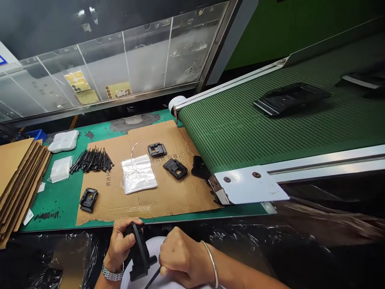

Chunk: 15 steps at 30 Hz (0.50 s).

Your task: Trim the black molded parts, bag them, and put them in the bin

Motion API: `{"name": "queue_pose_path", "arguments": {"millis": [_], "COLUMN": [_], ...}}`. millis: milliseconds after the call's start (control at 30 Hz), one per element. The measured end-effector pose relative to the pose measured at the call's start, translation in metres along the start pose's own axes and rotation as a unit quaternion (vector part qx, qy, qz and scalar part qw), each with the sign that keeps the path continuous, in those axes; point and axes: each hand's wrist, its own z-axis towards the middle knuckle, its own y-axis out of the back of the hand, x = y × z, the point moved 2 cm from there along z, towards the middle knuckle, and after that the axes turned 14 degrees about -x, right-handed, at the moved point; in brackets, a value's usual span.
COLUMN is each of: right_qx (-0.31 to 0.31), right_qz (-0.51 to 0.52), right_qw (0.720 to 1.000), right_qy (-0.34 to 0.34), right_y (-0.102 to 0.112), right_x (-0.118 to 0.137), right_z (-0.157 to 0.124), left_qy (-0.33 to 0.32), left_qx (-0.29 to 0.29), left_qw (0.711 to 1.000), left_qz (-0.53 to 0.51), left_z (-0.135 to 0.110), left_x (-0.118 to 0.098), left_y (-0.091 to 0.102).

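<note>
Close to my body, my left hand [122,243] is closed around a black molded plastic part [139,253], held on edge with a short stub sticking out to the right. Just right of it, my right hand [180,257] makes a fist around a thin black rod [153,277] that points down and left; its exact kind cannot be made out. On the cardboard sheet [180,196] lie black plastic frames, one at the left [88,199], one at the back [157,149] and one in the middle [175,168]. A stack of clear plastic bags [138,174] lies between them.
A pile of thin black pins [92,159] sits at the cardboard's upper left. More bags [63,140] and a cardboard stack [21,188] stand left. A green conveyor [228,132] carrying black parts [290,98] slopes down from the right, its white end plate [249,186] jutting over the bench.
</note>
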Motion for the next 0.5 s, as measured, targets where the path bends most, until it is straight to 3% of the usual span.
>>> {"name": "queue_pose_path", "arguments": {"millis": [67, 133, 200, 267, 367, 433, 500], "right_qx": [-0.041, -0.072, -0.057, -0.029, -0.094, -0.178, -0.213], "right_qz": [0.016, 0.034, 0.061, 0.086, 0.020, -0.087, -0.179], "right_qw": [0.997, 0.984, 0.972, 0.968, 0.973, 0.968, 0.957], "right_qy": [-0.068, -0.162, -0.222, -0.233, -0.209, -0.155, -0.083], "right_y": [0.003, 0.006, 0.007, 0.005, 0.001, -0.004, -0.012], "right_x": [-0.002, -0.006, -0.009, -0.009, -0.010, -0.009, -0.008], "right_z": [0.001, 0.004, 0.008, 0.012, 0.018, 0.019, 0.019], "left_qy": [-0.015, -0.036, -0.050, -0.059, -0.060, 0.028, 0.179], "left_qx": [-0.011, 0.015, 0.061, 0.077, -0.050, -0.128, -0.120], "left_qw": [1.000, 0.998, 0.994, 0.992, 0.997, 0.987, 0.949], "left_qz": [0.025, 0.055, 0.073, 0.077, 0.019, -0.095, -0.230], "left_z": [0.003, 0.007, 0.010, 0.012, 0.015, 0.014, 0.012], "left_x": [-0.008, -0.018, -0.028, -0.035, -0.036, -0.027, -0.014], "left_y": [-0.001, -0.004, -0.010, -0.018, -0.026, -0.033, -0.042]}}
